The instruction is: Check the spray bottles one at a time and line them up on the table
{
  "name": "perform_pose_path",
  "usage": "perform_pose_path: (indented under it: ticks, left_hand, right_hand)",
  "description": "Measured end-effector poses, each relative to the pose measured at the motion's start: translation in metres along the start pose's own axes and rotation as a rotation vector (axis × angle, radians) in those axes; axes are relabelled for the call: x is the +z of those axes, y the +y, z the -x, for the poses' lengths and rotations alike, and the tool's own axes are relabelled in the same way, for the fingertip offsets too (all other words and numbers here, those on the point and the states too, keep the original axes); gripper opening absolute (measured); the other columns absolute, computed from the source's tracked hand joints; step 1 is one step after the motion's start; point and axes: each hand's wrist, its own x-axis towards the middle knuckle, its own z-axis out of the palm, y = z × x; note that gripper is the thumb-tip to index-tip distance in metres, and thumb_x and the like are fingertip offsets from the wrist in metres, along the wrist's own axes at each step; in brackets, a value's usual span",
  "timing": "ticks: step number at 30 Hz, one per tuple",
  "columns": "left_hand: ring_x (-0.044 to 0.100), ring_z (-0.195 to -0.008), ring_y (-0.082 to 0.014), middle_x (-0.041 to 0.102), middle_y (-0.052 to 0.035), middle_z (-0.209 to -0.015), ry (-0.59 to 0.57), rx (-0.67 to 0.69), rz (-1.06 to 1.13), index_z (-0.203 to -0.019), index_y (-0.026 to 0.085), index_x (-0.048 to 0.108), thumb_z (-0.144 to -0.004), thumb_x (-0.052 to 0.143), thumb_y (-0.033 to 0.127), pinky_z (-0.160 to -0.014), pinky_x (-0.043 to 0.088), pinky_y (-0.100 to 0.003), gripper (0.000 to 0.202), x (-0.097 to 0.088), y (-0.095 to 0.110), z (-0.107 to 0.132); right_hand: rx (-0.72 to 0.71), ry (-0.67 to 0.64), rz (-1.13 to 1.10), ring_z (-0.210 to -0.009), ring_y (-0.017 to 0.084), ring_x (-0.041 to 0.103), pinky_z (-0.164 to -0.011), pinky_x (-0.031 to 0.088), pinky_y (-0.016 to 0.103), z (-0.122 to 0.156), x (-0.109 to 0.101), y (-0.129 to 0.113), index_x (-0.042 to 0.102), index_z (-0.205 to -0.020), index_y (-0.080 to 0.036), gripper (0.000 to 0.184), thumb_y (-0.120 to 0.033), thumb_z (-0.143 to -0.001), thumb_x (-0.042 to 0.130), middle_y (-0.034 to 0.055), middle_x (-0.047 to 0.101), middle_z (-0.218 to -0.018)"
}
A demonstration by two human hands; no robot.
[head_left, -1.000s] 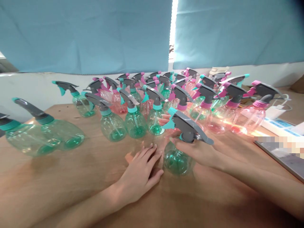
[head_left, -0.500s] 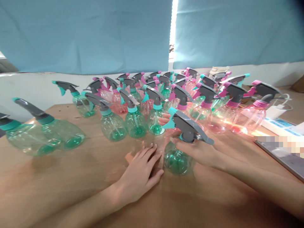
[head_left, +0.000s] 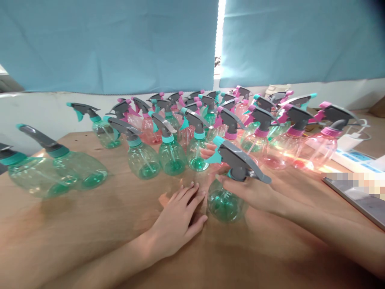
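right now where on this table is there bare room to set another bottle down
Bare wood lies between the two green bottles at the left edge and the left hand, and nearer, between the forearms. Crowded: the bottle rows behind the right hand and its green bottle; power strip at right.

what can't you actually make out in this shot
All in the head view:
- Neck of the green spray bottle: covered by the fingers of the right hand.
- Table under the left hand: hidden by the flat palm.
- Pixelated patch at right: masks whatever lies there.
- Back-row bottles: overlapping and small, count unclear.
- Leftmost bottle: sprayer cut by the frame edge.
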Motion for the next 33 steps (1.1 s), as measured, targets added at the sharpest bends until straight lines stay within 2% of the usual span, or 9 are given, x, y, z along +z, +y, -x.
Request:
perform_pose_path:
  ticks: [6, 13, 20, 26, 30, 33]
  left_hand:
    - [0.039, -0.137, -0.0333, 0.043, -0.0164, -0.149, 0.023, 0.001, 0.006, -0.14, 0.014, 0.047, -0.098, 0.052, 0.036, -0.11, 0.035, -0.053, 0.048, 0.0005, -0.0005, -0.0002]
    - [0.039, -0.137, -0.0335, 0.043, -0.0174, -0.149, 0.009, -0.003, -0.004, -0.14, 0.012, 0.047, -0.097, 0.054, 0.036, -0.11, 0.035, -0.052, 0.049, -0.0003, -0.0003, 0.0002]
    - [0.038, -0.138, -0.034, 0.043, -0.0172, -0.149, 0.005, 0.003, 0.013, -0.139, 0.013, 0.048, -0.098, 0.053, 0.036, -0.11, 0.035, -0.054, 0.048, -0.0004, 0.0002, -0.0002]
    - [0.039, -0.138, -0.033, 0.044, -0.0155, -0.149, 0.025, 0.003, 0.02, -0.141, 0.016, 0.046, -0.098, 0.052, 0.036, -0.11, 0.036, -0.053, 0.047, 0.0004, -0.0005, 0.0001]
    - [0.039, -0.138, -0.0335, 0.043, -0.0158, -0.15, 0.021, 0.006, 0.019, -0.14, 0.016, 0.046, -0.098, 0.051, 0.037, -0.11, 0.035, -0.053, 0.048, 0.0008, -0.0015, 0.0]
    - [0.038, -0.138, -0.0337, 0.043, -0.017, -0.15, 0.016, 0.003, 0.01, -0.14, 0.014, 0.047, -0.097, 0.052, 0.037, -0.11, 0.035, -0.053, 0.049, 0.0009, -0.0014, -0.0002]
  right_hand:
    - [-0.051, -0.024, -0.005, -0.058, 0.015, 0.053, -0.056, 0.047, 0.029, 0.001, -0.0014, 0.0017, 0.062, -0.118, -0.027, 0.047, -0.02, -0.073, 0.049, -0.0018, 0.059, -0.071]
    - [-0.016, -0.005, 0.009, -0.056, 0.016, 0.05, -0.055, 0.045, 0.03, 0.0013, -0.0002, 0.0027, 0.063, -0.104, -0.025, 0.035, -0.022, -0.072, 0.049, -0.0045, 0.046, -0.058]
    - [-0.013, -0.028, -0.03, -0.057, 0.013, 0.048, -0.057, 0.046, 0.029, 0.0009, -0.0012, -0.0004, 0.057, -0.072, -0.025, 0.009, -0.021, -0.071, 0.05, -0.0028, 0.049, -0.065]
    - [0.117, -0.015, -0.026, -0.051, 0.013, 0.041, -0.056, 0.048, 0.029, 0.0005, 0.0009, -0.0032, 0.053, -0.068, -0.026, 0.005, -0.023, -0.065, 0.051, -0.0057, 0.031, -0.054]
    - [0.076, -0.029, -0.064, -0.053, 0.012, 0.041, -0.06, 0.05, 0.028, 0.001, 0.0, -0.0017, 0.051, -0.063, -0.025, 0.004, -0.021, -0.064, 0.051, -0.0055, 0.032, -0.055]
    - [0.066, -0.053, -0.052, -0.05, 0.011, 0.033, -0.05, 0.044, 0.024, 0.0018, -0.0014, -0.0004, 0.047, -0.057, -0.025, 0.01, -0.019, -0.065, 0.05, -0.0053, 0.03, -0.054]
